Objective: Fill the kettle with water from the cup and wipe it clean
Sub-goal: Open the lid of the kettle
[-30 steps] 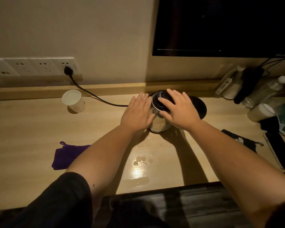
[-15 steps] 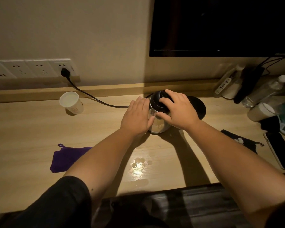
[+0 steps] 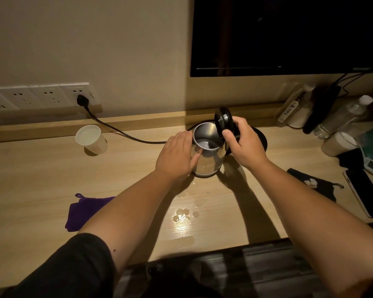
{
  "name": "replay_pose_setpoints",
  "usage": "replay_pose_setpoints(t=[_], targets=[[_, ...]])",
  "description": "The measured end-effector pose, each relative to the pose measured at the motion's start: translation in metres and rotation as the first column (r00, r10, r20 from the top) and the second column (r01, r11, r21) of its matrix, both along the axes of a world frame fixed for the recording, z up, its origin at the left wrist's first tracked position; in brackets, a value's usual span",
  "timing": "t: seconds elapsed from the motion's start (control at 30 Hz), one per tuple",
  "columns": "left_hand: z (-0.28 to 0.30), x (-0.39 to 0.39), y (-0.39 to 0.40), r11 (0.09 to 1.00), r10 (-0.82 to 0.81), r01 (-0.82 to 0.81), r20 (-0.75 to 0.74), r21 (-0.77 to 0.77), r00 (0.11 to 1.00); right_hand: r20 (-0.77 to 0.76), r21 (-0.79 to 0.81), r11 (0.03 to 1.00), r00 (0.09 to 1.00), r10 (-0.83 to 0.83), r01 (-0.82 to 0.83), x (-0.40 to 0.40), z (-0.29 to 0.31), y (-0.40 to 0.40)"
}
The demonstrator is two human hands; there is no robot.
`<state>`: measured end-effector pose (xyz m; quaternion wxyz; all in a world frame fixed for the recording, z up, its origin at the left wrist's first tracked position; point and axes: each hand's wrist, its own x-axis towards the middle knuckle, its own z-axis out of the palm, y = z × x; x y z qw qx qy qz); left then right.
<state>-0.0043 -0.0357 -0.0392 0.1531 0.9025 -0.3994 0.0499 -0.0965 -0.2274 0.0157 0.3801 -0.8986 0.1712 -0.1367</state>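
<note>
A: Which step? The small stainless-steel kettle (image 3: 206, 155) stands mid-bench, black hinged lid (image 3: 224, 121) tipped up, mouth open.

B: Opening. Left hand (image 3: 176, 157) fingers pressed together on its side; right hand (image 3: 243, 143) fingers pinch the lid. Next, fetch the white paper cup (image 3: 91, 139) and pour.

The kettle (image 3: 206, 154) is flanked closely: the left hand (image 3: 176, 157) is pressed against its left wall and the right hand (image 3: 244, 141) is closed around its raised lid (image 3: 223, 121), so its open mouth can be reached only from above. Left of the left hand, bare desk (image 3: 41, 179) is crossed by the black cord (image 3: 121, 133), with the paper cup (image 3: 91, 139) standing beyond it. Below the left forearm, room is taken by the purple cloth (image 3: 84, 211). Between the forearms the desk is wet with water drops (image 3: 184, 214). Right of the right hand, passage is crowded by a black pouch (image 3: 312, 183), a phone (image 3: 364, 193) and bottles (image 3: 340, 120).
</note>
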Motion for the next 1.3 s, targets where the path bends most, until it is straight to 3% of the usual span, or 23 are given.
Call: replay_pose_setpoints(t=[0.2,0.47,0.93,1.3], targets=[[0.0,0.0,-0.001,1.0,0.017,-0.017,0.001,-0.007,1.0,-0.009,0.205,0.966,0.987,-0.162,0.161,-0.011,-0.005,-0.014],[0.0,-0.001,-0.001,0.999,0.029,-0.028,-0.019,0.018,0.999,-0.026,0.287,0.943,0.985,-0.17,0.17,-0.013,-0.005,-0.014],[0.011,0.002,0.011,0.997,-0.01,0.009,0.01,0.081,1.0,-0.037,0.288,0.942,0.985,-0.168,0.171,-0.012,-0.001,-0.003],[0.031,-0.003,0.025,0.976,0.005,-0.011,0.028,0.217,1.0,-0.064,0.116,0.975,0.981,-0.182,0.189,-0.022,0.0,-0.007]])
